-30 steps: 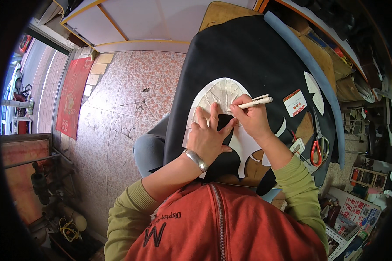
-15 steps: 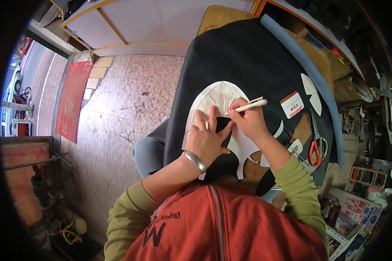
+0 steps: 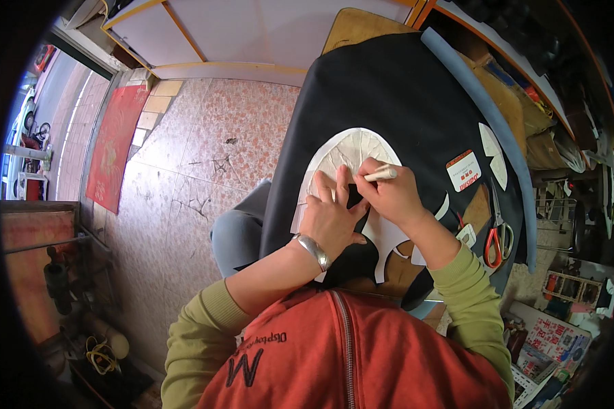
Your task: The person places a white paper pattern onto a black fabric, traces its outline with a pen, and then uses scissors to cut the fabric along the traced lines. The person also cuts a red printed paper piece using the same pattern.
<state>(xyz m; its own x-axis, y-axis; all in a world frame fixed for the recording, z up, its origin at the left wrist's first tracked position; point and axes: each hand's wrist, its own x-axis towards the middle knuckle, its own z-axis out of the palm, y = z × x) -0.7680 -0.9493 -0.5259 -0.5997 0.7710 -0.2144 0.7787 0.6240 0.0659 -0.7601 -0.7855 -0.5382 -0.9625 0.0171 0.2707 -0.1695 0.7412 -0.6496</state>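
Fingers [image 3: 374, 187] grip a white marker [image 3: 381, 174] over the cream paper pattern [image 3: 348, 151].

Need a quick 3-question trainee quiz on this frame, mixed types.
1. True or false: the right hand holds a pen.
2. The left hand presses on: A) scissors B) the pale template C) the floor.
3. What colour are the handles of the scissors?

Key: 1 true; 2 B; 3 orange-red.
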